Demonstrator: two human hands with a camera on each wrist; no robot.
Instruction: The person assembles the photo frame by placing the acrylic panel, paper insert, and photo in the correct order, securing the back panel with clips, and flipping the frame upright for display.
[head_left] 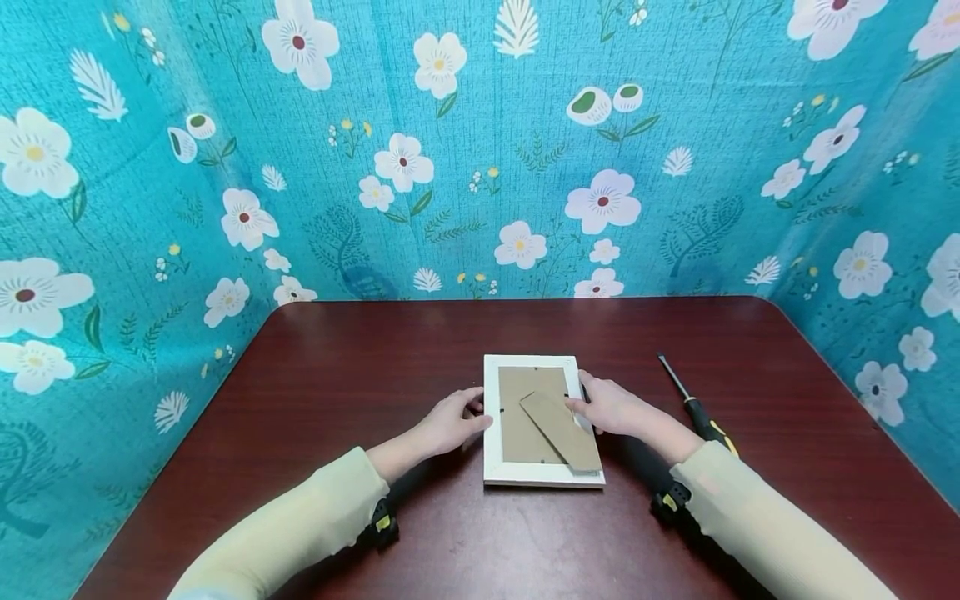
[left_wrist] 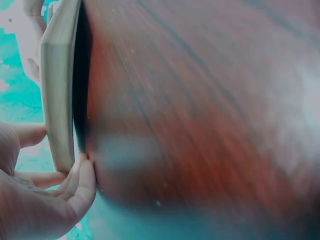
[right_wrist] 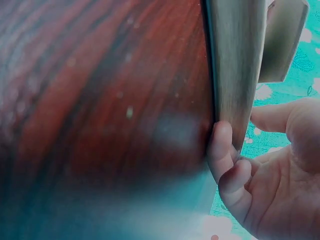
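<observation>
A white picture frame (head_left: 543,475) lies back side up at the middle of the table, with a brown backing board and a brown stand flap (head_left: 567,433) slanting across it. My left hand (head_left: 452,421) grips the frame's left edge, thumb on top and fingers at the side and lower edge. On the opposite edge my right hand (head_left: 611,406) holds it likewise, thumb over the rim near the flap. In the left wrist view the frame's side (left_wrist: 57,95) stands between thumb and fingers. Curled fingertips (right_wrist: 220,142) reach under the frame in the right wrist view.
A screwdriver (head_left: 697,408) with a black and yellow handle lies right of the frame, partly beyond my right forearm. The dark red wooden table (head_left: 360,358) reaches to a blue flowered cloth (head_left: 465,192) at the back and sides.
</observation>
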